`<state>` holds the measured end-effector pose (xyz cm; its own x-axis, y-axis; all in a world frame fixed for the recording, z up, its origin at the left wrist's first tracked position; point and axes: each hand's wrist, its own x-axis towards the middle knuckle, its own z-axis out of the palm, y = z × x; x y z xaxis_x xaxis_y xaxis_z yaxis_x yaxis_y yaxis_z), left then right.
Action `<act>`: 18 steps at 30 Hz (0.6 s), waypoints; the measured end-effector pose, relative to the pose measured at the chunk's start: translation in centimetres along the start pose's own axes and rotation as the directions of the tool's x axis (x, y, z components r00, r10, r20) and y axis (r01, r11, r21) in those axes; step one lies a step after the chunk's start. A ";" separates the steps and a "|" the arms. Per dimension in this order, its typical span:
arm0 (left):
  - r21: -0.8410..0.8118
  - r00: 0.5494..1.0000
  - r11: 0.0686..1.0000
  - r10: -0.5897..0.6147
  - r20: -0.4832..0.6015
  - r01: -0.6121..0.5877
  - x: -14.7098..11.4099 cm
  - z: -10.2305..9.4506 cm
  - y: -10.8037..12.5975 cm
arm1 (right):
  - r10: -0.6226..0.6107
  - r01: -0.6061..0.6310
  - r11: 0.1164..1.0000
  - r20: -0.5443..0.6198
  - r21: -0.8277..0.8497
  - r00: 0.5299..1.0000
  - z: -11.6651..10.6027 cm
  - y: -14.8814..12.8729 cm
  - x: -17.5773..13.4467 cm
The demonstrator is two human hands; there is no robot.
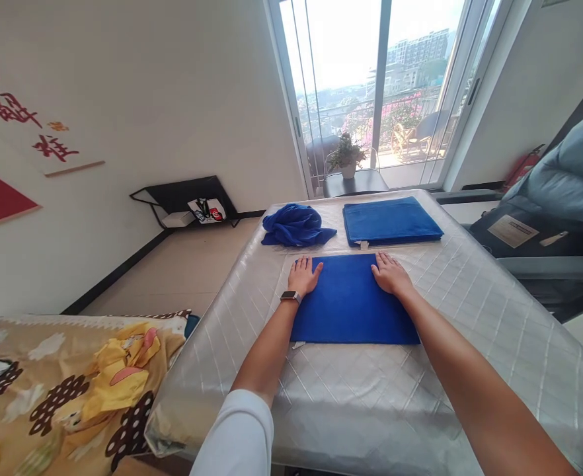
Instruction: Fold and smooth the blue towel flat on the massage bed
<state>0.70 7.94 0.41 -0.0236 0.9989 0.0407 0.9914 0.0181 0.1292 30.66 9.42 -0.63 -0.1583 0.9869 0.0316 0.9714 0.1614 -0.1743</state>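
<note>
A blue cloth [351,304], folded into a flat rectangle, lies on the plastic-covered mattress [242,370]. On its far left corner rests my left hand [305,276], fingers stretched out flat, with a watch on the wrist. My right hand [390,272] lies flat on the far right corner, fingers extended. Neither hand grips anything. Beyond the left hand sits a crumpled blue cloth [296,226]. Farther to the right is a neat stack of folded blue cloths [393,220], with a small white tag at its near edge.
At the left, a bed with a patterned cover [48,383] carries a yellow garment [123,370]. To the right stands a grey-blue armchair [564,178]. A potted plant [348,158] is on a chair by the glass door. A black rack [187,198] leans near the wall.
</note>
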 end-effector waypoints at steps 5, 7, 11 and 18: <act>0.002 0.996 1.000 0.027 -0.086 -0.027 0.1 -0.6 4.3 | -0.002 0.002 1.000 -0.005 0.001 1.000 -0.2 -0.2 -0.2; -0.040 0.978 0.983 0.175 -0.116 -0.180 -0.1 -0.4 8.1 | -0.001 0.001 1.000 -0.015 -0.001 1.000 -0.3 -0.3 -0.3; -0.133 0.918 0.909 0.386 -0.086 -0.395 -0.5 1.0 16.0 | -0.035 0.034 0.998 -0.021 -0.043 0.999 -0.2 0.1 -0.6; -0.134 0.940 0.930 0.338 -0.047 -0.341 -0.4 2.0 14.0 | -0.027 0.025 0.999 -0.037 -0.037 0.999 0.2 0.2 -0.2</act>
<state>14.86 7.88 0.20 0.3068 0.9431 0.1283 0.9133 -0.3297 0.2392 30.90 9.22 -0.86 -0.1774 0.9815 0.0722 0.9729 0.1860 -0.1371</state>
